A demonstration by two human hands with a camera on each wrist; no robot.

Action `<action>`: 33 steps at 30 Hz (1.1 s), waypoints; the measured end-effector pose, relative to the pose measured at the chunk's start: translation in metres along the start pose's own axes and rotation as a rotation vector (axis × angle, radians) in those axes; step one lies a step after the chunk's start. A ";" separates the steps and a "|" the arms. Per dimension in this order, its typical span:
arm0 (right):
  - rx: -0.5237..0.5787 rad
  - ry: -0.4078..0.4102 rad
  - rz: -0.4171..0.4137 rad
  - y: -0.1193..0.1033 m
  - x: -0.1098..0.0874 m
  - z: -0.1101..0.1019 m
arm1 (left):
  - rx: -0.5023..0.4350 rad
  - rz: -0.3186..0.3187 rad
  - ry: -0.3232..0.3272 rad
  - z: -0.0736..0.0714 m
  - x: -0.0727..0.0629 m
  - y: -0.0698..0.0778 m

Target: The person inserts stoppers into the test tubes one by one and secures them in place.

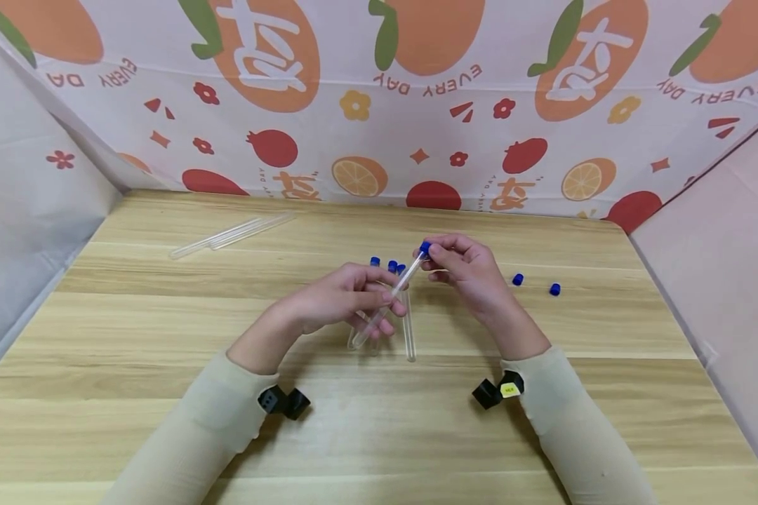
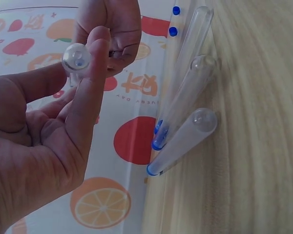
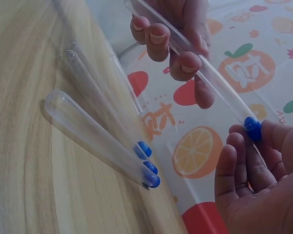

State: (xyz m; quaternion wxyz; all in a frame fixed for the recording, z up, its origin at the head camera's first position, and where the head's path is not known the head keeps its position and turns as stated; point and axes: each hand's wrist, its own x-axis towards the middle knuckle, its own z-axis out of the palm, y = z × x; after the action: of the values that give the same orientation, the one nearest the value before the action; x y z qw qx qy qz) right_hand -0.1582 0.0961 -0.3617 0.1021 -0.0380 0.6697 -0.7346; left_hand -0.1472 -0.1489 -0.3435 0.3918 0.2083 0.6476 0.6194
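Note:
A clear test tube (image 1: 379,313) slants above the table, its rounded end toward the person. My left hand (image 1: 347,294) pinches it along its middle between thumb and fingers. At its upper end sits a blue cap (image 3: 252,128), which my right hand (image 1: 464,266) pinches between thumb and fingertips. Beneath the hands, three capped test tubes (image 3: 100,139) lie on the table with their blue caps pointing away from the person. In the head view the left hand partly hides them.
Two loose blue caps (image 1: 536,285) rest on the wooden table (image 1: 379,435) to the right of the right hand. Uncapped clear tubes (image 1: 234,233) lie at the back left. A fruit-print cloth (image 1: 379,140) hangs behind the table.

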 end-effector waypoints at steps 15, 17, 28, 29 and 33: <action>-0.047 0.097 -0.090 0.008 -0.005 0.005 | 0.048 0.045 0.068 0.007 0.003 -0.007; -0.053 0.119 -0.100 0.009 -0.006 0.006 | 0.064 0.054 0.080 0.008 0.004 -0.009; 0.032 0.161 -0.105 0.010 -0.003 0.008 | 0.051 0.071 0.110 0.008 0.007 -0.010; 0.051 0.166 -0.101 0.010 -0.003 0.009 | 0.046 0.068 0.111 0.008 0.007 -0.010; 0.112 0.178 -0.120 0.012 -0.001 0.013 | 0.048 0.081 0.129 0.009 0.006 -0.009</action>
State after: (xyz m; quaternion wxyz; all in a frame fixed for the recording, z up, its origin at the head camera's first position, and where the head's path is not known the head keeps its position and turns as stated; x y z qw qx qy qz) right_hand -0.1535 0.0823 -0.3726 0.0001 -0.0071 0.6305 -0.7761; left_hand -0.1421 -0.1395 -0.3531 0.3186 0.2033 0.6772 0.6313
